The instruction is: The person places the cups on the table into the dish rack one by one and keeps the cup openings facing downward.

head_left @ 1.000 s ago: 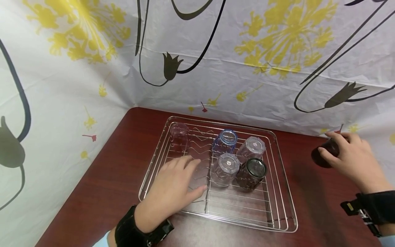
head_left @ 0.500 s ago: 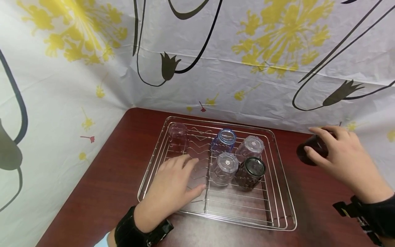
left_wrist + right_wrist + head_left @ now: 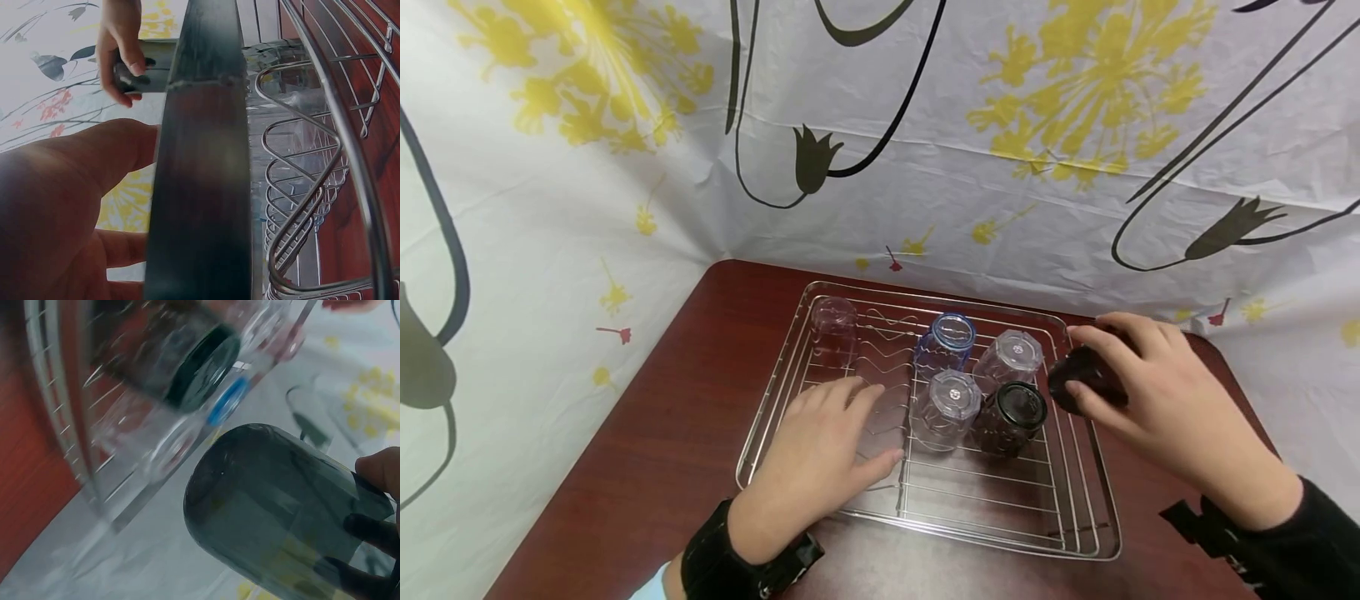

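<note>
In the head view, my right hand (image 3: 1165, 400) grips a dark smoked glass tumbler (image 3: 1084, 379) tilted over the right edge of the wire rack (image 3: 972, 536). The right wrist view shows the tumbler (image 3: 269, 506) large, fingers on its far end. Upside down on the rack stand a dark tumbler (image 3: 1022, 406), two clear tumblers (image 3: 955, 398) and a blue-tinted one (image 3: 953, 333). A pale pink tumbler (image 3: 834, 321) stands at the back left. My left hand (image 3: 820, 454) hovers with spread, relaxed fingers over the rack's left part, near its wavy wires (image 3: 887, 358).
The rack stands on a dark red table (image 3: 647, 425). A white cloth (image 3: 925, 192) with yellow and grey flowers hangs behind and at the sides. A wide dark band (image 3: 203, 187) blocks the middle of the left wrist view.
My right hand has carried the dark tumbler leftward from the table's right side to the rack's right edge. My left hand has stayed in place; the tumblers on the rack have not moved.
</note>
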`<state>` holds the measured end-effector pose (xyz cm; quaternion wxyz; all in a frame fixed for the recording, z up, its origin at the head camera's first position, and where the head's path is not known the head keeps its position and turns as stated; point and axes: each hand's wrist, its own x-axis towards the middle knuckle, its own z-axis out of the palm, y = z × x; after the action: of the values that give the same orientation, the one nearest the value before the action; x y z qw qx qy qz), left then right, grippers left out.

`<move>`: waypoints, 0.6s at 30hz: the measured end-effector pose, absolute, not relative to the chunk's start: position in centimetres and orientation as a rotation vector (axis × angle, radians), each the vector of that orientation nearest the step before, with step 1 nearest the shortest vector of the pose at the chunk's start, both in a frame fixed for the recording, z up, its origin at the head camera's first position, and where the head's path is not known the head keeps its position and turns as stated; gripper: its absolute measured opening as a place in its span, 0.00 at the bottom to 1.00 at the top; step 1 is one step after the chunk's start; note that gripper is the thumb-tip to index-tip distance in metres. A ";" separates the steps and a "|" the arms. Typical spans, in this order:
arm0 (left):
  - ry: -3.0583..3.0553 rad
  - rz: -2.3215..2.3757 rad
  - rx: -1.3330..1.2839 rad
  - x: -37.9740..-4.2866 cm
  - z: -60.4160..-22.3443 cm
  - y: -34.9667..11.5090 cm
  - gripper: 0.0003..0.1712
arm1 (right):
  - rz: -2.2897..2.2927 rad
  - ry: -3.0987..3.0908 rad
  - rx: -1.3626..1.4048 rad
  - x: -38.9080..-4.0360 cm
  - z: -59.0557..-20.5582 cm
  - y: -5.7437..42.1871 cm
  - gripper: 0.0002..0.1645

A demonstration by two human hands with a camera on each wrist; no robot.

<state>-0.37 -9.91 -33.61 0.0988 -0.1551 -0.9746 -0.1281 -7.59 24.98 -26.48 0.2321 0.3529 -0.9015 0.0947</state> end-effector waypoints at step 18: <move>-2.950 -0.423 -0.454 -0.3 -33.4 -9.7 0.45 | 0.160 -2.411 1.124 -5.4 -26.2 19.8 0.36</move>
<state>-0.33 -9.68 -33.45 0.0636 -0.1504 -0.9766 -0.1400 -5.44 19.83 -26.15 0.2364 0.4098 -0.8791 0.0584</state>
